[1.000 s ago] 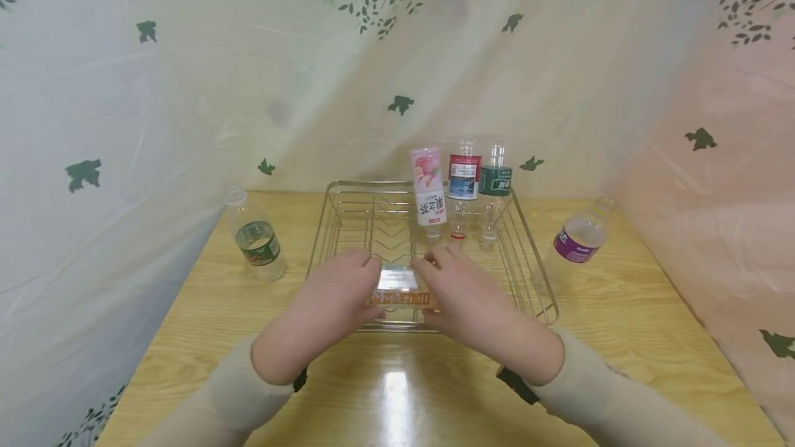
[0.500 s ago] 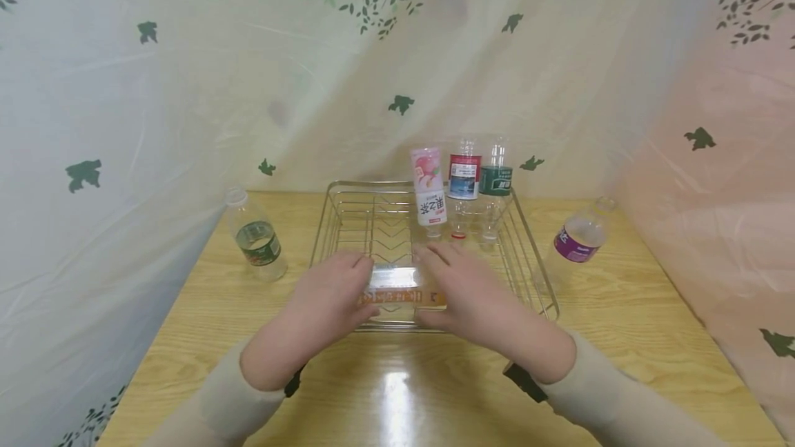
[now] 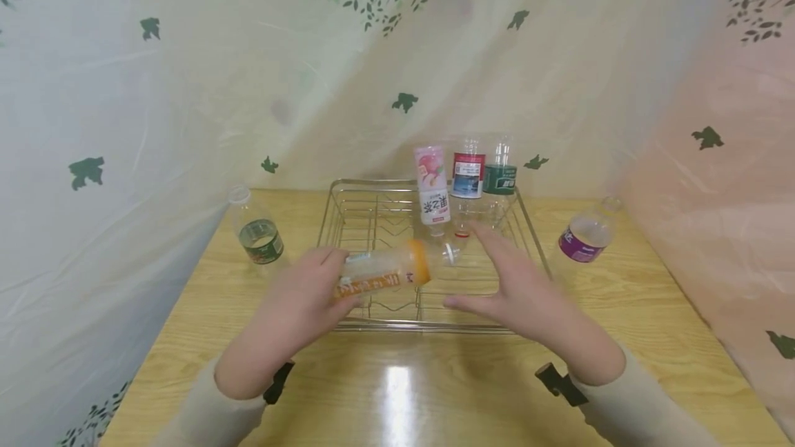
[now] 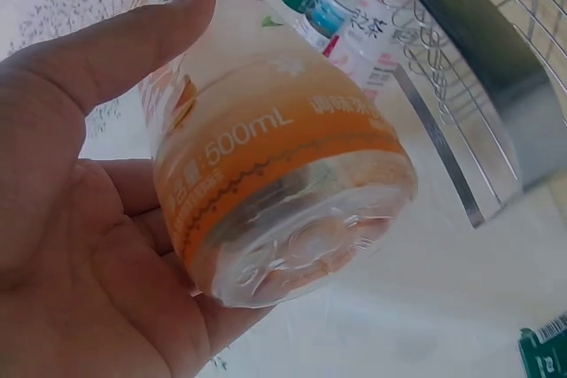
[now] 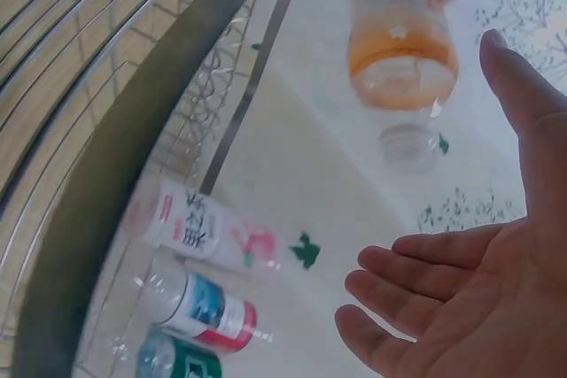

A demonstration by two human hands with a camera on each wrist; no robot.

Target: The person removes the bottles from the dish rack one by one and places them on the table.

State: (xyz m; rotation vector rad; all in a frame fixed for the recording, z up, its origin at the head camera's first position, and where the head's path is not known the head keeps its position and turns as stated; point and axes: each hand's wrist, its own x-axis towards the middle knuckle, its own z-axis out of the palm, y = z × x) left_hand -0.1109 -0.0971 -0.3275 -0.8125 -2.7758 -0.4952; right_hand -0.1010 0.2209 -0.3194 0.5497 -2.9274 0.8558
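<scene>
My left hand (image 3: 297, 299) grips a clear plastic bottle (image 3: 379, 273) with an orange label, around its base end. The bottle lies nearly level above the wire dish rack (image 3: 435, 328), its neck pointing right. In the left wrist view the thumb presses on the bottle (image 4: 283, 121), and its base faces the camera. To the right, my right hand (image 3: 528, 292) holds nothing, thumb and fingers spread near the bottle's neck. The right wrist view shows a gap between that hand (image 5: 478, 281) and the bottle (image 5: 403, 59).
Upside down at the rack's back right stand a pink peach-label bottle (image 3: 433, 185), a red-label bottle (image 3: 468, 174) and a green-label bottle (image 3: 499, 179). Another green-label bottle (image 3: 261, 241) stands left of the rack. A purple-label bottle (image 3: 580, 245) is on the right.
My right hand has let go of the orange-label bottle and moved right, opening out. The left hand has kept hold and shifted left, and the bottle's neck has come into view.
</scene>
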